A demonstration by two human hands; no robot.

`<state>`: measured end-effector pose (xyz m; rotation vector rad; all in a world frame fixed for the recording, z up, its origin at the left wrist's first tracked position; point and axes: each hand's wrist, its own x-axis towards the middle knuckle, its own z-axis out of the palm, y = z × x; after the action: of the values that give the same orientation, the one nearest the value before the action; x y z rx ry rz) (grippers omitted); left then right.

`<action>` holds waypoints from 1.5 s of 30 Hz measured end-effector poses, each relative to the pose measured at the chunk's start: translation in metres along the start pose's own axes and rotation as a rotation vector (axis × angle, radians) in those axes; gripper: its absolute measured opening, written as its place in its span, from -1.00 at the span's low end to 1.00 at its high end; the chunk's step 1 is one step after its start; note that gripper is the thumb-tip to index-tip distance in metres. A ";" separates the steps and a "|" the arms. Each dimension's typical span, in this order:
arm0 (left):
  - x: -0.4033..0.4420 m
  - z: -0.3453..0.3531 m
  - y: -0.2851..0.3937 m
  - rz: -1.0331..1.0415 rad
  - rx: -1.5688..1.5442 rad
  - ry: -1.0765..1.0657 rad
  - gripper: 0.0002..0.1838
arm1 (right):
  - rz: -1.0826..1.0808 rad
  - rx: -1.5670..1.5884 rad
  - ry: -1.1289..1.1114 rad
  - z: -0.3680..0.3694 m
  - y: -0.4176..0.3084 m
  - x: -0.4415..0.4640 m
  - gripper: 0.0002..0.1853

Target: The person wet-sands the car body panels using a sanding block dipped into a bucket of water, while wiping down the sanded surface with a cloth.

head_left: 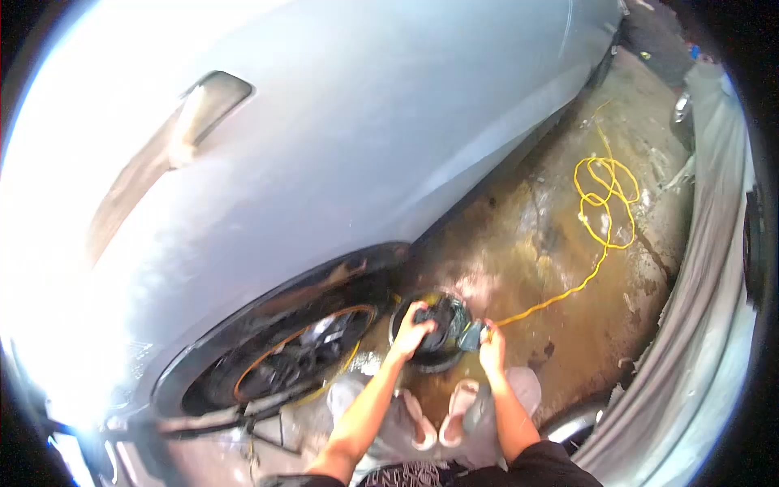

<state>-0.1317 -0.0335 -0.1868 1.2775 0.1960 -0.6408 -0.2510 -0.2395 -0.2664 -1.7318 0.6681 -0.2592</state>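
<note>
My left hand (pixel 412 331) is closed round a black object (pixel 436 323) over a round dark basin (pixel 438 365) on the wet floor. The object's exact shape is unclear. To its right, my right hand (pixel 490 345) grips a small dark grey block-like piece (pixel 471 335) near the basin's right rim. A yellow cord (pixel 552 301) runs from beside my right hand across the floor. Fine strands or water show between the two held things; which of these cannot be told.
A silvery car body (pixel 349 122) fills the left and top, with its wheel (pixel 304 353) beside my left arm. The yellow cord lies in loops at the upper right. A grey cloth cover (pixel 698 268) hangs along the right. My feet stand below the basin.
</note>
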 end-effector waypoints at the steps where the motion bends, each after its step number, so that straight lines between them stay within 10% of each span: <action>1: -0.013 0.014 0.018 0.023 -0.063 -0.051 -0.47 | 0.197 -0.010 0.092 -0.007 -0.006 -0.003 -0.78; 6: -0.107 0.108 0.142 -0.070 -0.255 -0.171 -0.24 | -0.044 -0.598 0.216 -0.070 -0.083 -0.013 -0.77; 11: -0.179 0.181 0.212 0.187 0.094 -0.406 -0.26 | 0.240 0.694 -0.051 -0.079 -0.159 -0.014 -0.74; 18: -0.248 0.181 0.339 0.294 0.651 0.107 -0.56 | -0.390 -0.046 0.024 -0.034 -0.388 -0.029 -0.85; 24: -0.351 0.095 0.542 0.940 0.989 0.468 -0.62 | -0.043 0.006 0.102 -0.005 -0.517 -0.051 -0.71; 27: -0.372 0.019 0.607 1.047 1.139 0.670 -0.56 | -0.068 0.201 0.068 -0.018 -0.409 -0.021 -0.75; 29: -0.374 -0.006 0.618 1.105 1.394 0.937 -0.51 | 0.343 0.406 0.035 -0.060 -0.420 -0.046 -0.79; 34: -0.320 -0.047 0.598 1.141 1.686 0.706 -0.51 | 0.608 0.313 0.049 -0.137 -0.348 -0.067 -0.72; 40: -0.152 0.091 0.609 1.059 1.983 0.164 -0.78 | 0.800 0.169 0.236 -0.193 -0.299 -0.054 -0.72; 45: 0.020 0.282 0.618 1.053 2.230 -0.156 -0.59 | 0.886 0.246 0.470 -0.226 -0.278 -0.014 -0.50</action>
<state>0.1625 -0.2135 0.3986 2.9160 -1.7151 0.3236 -0.2947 -0.3788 0.0612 -1.0058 1.5979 -0.1095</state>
